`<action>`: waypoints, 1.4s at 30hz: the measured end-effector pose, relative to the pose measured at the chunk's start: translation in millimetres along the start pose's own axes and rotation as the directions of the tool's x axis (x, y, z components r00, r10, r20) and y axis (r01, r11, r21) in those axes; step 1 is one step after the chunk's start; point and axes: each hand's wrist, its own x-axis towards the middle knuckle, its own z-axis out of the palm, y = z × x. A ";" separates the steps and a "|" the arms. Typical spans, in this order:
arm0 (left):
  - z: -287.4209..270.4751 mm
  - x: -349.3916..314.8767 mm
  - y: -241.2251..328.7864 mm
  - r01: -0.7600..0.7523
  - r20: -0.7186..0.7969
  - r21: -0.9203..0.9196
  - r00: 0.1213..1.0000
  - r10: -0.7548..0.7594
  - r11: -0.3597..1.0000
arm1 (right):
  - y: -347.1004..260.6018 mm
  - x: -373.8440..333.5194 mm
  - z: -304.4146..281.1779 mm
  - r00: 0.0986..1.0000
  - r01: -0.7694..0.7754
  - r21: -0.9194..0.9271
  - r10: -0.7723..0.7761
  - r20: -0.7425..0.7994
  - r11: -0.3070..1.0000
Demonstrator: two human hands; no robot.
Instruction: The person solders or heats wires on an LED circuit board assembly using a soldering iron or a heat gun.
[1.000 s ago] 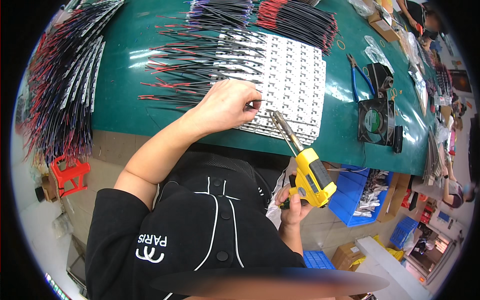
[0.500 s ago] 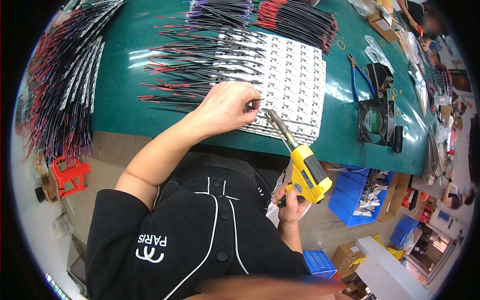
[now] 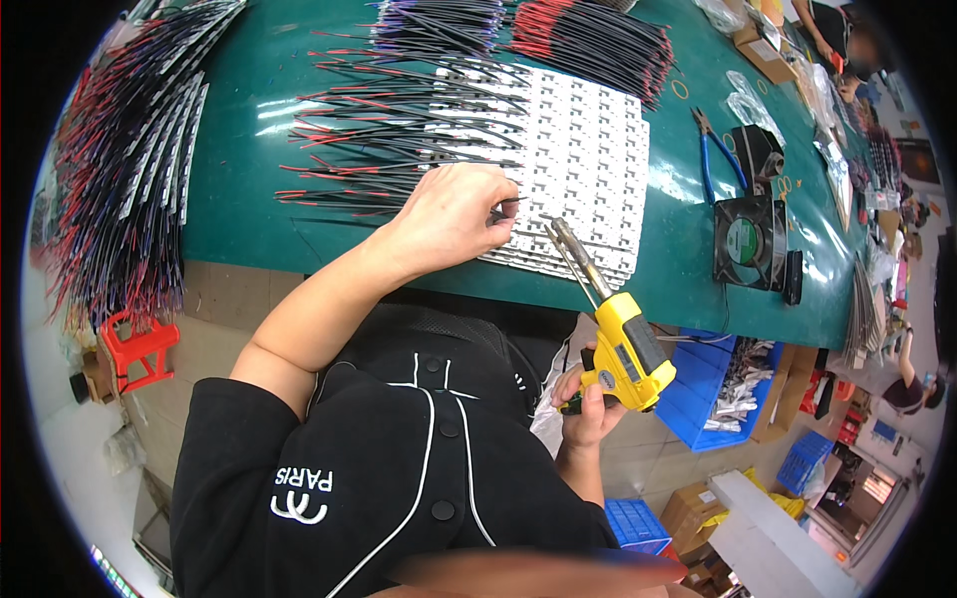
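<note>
My left hand (image 3: pixel 459 214) is pinched shut on a thin black wire (image 3: pixel 501 212), close over the near edge of a panel of white circuit boards (image 3: pixel 588 159). Several black wires with red ends (image 3: pixel 339 196) lie across the left side of the panel and stick out past it. My right hand (image 3: pixel 590 411) grips a yellow soldering gun (image 3: pixel 630 349) by its handle. The gun's metal tip points up and left over the near rows of boards, a short way right of my left fingers and apart from them.
Bundles of wires (image 3: pixel 588 45) lie at the back of the green table (image 3: pixel 249 199), with wired board strips (image 3: pixel 150 149) at the left. Blue-handled pliers (image 3: pixel 710 159) and a black fan (image 3: pixel 750 239) stand right. Below are a blue bin (image 3: pixel 688 399) and a red stool (image 3: pixel 140 351).
The soldering gun in my right hand has shifted slightly right, its tip moving away from my left fingers. My left hand stays in place.
</note>
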 end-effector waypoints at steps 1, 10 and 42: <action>-0.3 -0.2 0.2 0.005 0.000 -0.002 1.000 -0.005 1.000 | -0.8 -0.6 0.2 1.000 -0.009 -0.002 0.009 0.000 1.000; 0.6 -0.2 0.2 0.017 0.005 -0.006 1.000 -0.017 1.000 | 2.6 -7.0 0.0 0.999 -0.035 0.022 0.036 -0.023 0.999; -32.2 1.1 -15.7 0.125 0.018 -0.367 0.992 -0.128 0.922 | 0.0 5.1 -5.0 0.997 0.062 0.168 -0.053 -0.058 0.984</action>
